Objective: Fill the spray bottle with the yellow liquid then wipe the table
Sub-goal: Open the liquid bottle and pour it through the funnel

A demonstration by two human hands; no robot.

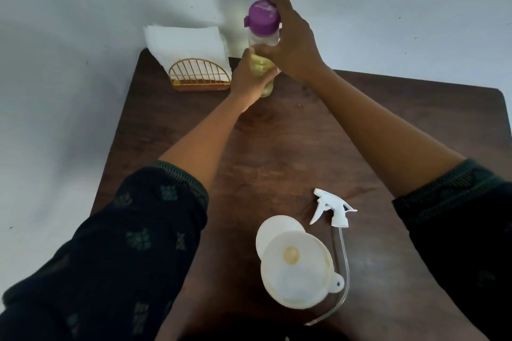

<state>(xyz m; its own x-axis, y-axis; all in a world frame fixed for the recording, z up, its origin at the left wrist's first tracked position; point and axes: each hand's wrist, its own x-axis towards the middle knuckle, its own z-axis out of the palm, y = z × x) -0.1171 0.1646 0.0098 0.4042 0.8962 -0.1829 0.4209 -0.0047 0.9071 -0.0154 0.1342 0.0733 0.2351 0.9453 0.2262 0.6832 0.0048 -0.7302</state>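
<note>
Dark wooden table, pale backdrop

Table middle lies open between napkin holder and funnel.

Napkin holder left of bottle; funnel, probably in spray bottle, left of sprayer.

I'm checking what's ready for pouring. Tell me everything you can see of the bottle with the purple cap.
The bottle with the purple cap is clear, plastic-looking, upright at the table's far edge beside the napkin holder. Yellow liquid fills its lower part; the upper part looks empty. The cap is on. The left hand grips the body; the right hand holds it near the cap.
</note>
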